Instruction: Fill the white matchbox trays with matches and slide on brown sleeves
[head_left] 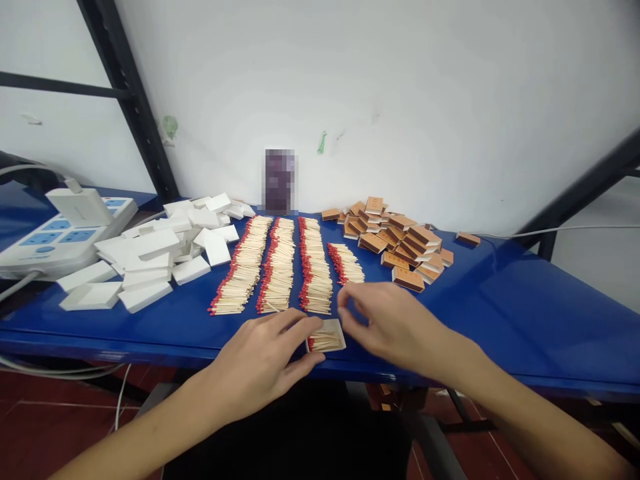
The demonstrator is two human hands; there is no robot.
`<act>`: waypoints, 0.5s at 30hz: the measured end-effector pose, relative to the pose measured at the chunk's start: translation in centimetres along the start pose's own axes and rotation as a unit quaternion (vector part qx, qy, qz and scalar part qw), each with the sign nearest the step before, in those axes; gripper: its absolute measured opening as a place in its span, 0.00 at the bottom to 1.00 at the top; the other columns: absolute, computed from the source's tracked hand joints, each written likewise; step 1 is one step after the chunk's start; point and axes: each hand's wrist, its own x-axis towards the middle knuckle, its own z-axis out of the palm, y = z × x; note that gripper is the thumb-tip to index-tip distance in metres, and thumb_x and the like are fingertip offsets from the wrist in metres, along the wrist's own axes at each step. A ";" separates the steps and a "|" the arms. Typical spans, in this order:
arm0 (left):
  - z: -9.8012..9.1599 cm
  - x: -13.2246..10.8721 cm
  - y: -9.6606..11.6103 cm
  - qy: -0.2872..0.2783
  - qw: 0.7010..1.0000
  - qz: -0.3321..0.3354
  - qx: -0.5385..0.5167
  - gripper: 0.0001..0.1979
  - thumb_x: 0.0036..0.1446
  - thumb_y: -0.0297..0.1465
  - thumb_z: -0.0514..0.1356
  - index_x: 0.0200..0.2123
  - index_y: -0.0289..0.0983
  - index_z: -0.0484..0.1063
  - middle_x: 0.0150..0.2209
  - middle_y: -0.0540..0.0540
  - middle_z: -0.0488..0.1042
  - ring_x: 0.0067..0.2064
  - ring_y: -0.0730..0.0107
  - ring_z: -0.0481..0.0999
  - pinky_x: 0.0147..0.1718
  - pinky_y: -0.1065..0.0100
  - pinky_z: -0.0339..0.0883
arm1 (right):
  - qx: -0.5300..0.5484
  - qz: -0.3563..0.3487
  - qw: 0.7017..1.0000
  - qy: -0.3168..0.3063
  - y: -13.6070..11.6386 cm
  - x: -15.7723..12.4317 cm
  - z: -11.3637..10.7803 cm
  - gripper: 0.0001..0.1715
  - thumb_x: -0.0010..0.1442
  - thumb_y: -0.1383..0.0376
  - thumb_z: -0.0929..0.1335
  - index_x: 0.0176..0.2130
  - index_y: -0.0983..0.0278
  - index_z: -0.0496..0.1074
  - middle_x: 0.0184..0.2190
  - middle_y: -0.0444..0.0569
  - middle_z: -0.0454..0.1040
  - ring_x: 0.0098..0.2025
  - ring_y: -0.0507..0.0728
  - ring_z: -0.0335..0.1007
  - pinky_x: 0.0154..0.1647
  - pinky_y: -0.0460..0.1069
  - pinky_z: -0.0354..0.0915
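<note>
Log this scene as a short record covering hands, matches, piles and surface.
Left hand: gripping a white tray at its left end
Right hand: above the table, just right of the tray; grasp unclear
Tray contents: matches, red heads leftward
Rows: four match rows, rightmost shortest
Left pile: white trays
Right pile: brown matchboxes
Far left: power strip
Surface: blue table

tabletop (510, 313): smooth, glossy | matchsticks (316, 267): bare wood | trays (157, 244): matt card | power strip (65, 244): plastic
</note>
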 end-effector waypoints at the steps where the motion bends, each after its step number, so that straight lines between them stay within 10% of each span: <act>1: 0.0 0.0 0.0 -0.001 1.000 0.003 0.002 0.13 0.67 0.37 0.56 0.52 0.40 0.68 0.46 0.43 0.76 0.43 0.59 0.79 0.41 0.59 0.76 | -0.017 0.026 0.999 0.017 1.0 0.2 -0.1 0.07 0.63 0.65 0.63 0.35 0.63 0.70 0.25 0.45 0.72 0.26 0.53 0.65 0.28 0.48 0.53; 6: 0.0 0.1 0.1 0.000 1.000 0.009 -0.002 0.10 0.67 0.35 0.56 0.47 0.39 0.71 0.44 0.44 0.76 0.40 0.62 0.79 0.39 0.60 0.76 | -0.060 0.081 0.995 0.017 5.3 0.7 -0.2 0.08 0.61 0.63 0.65 0.37 0.64 0.72 0.25 0.45 0.70 0.28 0.54 0.65 0.29 0.47 0.54; 15: 0.1 0.0 -0.1 0.006 1.000 0.012 -0.001 0.10 0.67 0.35 0.56 0.48 0.38 0.71 0.45 0.43 0.76 0.42 0.61 0.79 0.40 0.61 0.76 | -0.056 0.070 0.996 -0.021 5.0 1.1 0.3 0.11 0.63 0.65 0.63 0.33 0.64 0.73 0.29 0.48 0.73 0.30 0.55 0.66 0.31 0.48 0.56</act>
